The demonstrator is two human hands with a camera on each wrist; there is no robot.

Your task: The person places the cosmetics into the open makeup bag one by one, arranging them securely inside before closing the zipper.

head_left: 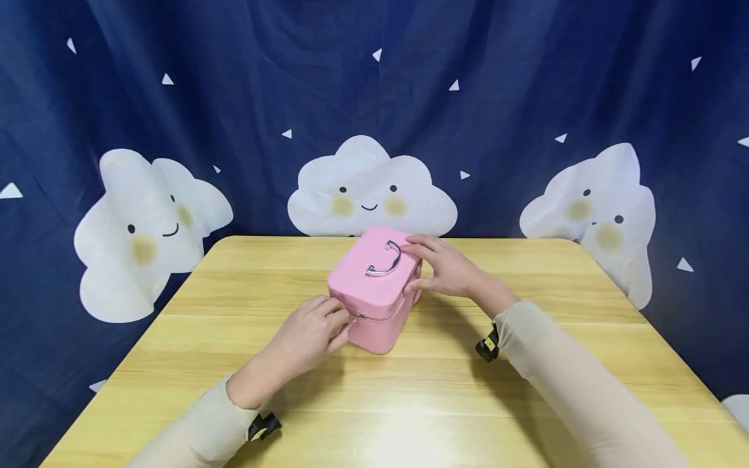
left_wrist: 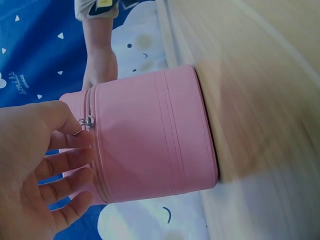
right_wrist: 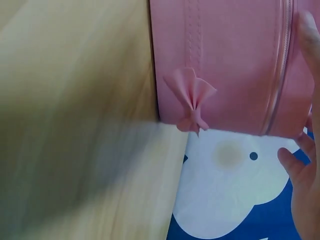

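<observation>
A pink zippered case [head_left: 365, 276] with a curved silver handle [head_left: 386, 261] on its lid stands on the wooden table. At its near left corner my left hand [head_left: 310, 328] pinches the small metal zipper pull [left_wrist: 88, 121] between thumb and index finger. The other left fingers lie bent along the lid's side. My right hand [head_left: 447, 266] rests against the lid's right edge, thumb and fingers spread apart. A pink bow [right_wrist: 192, 100] decorates the case's side below the zipper seam [right_wrist: 281, 70] in the right wrist view. The case's contents are hidden.
The light wooden table [head_left: 234, 279] extends around the case on every side. Behind it hangs a dark blue curtain [head_left: 328, 78] printed with white smiling clouds and small triangles. Black wrist devices [head_left: 488, 344] sit at both sleeve cuffs.
</observation>
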